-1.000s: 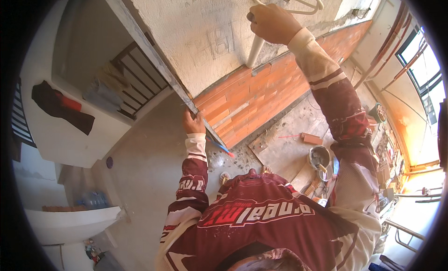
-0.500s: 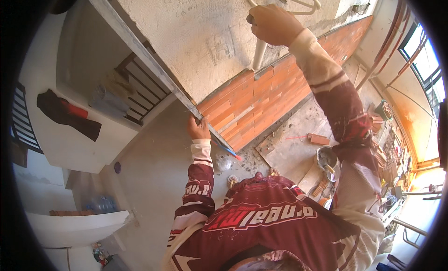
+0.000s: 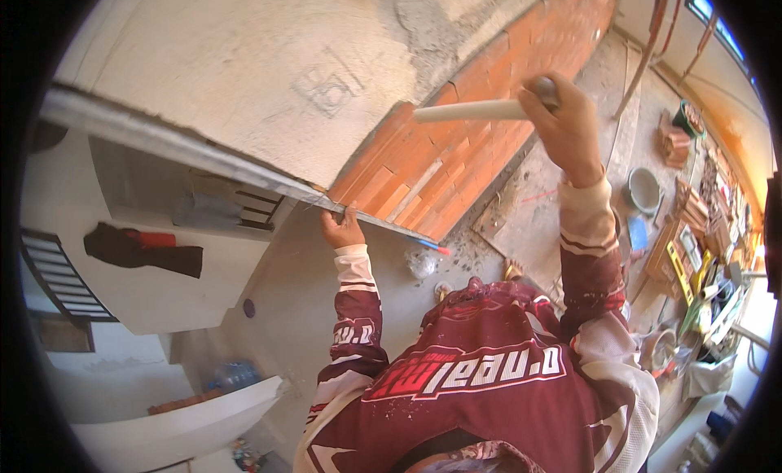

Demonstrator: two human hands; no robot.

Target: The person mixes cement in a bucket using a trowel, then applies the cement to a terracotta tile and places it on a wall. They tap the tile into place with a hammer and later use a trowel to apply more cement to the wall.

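My right hand [image 3: 568,129] is closed round a pale, stick-like tool [image 3: 472,111]. A rounded grey end shows at the fist, and the long pale part points left in front of the brick facing; its exact kind I cannot make out. My left hand [image 3: 342,227] grips a long grey metal straightedge [image 3: 187,151] near its lower end. The bar runs along the wall's corner edge. Beside it, orange-red brick strips [image 3: 456,159] cover the lower wall in staggered rows. Rough cream plaster [image 3: 269,82] with a pencilled square lies above them.
On the floor at the right stand a grey bucket [image 3: 643,190], a green tub [image 3: 689,119], brick stacks [image 3: 674,146] and a yellow spirit level [image 3: 678,273]. A board [image 3: 521,208] lies below the wall. Dark clothing [image 3: 142,249] hangs over a white ledge at the left.
My right hand has come down and right, away from the upper plaster, and the pale tool has swung from upright to nearly level. My left hand stays on the straightedge. The view has turned.
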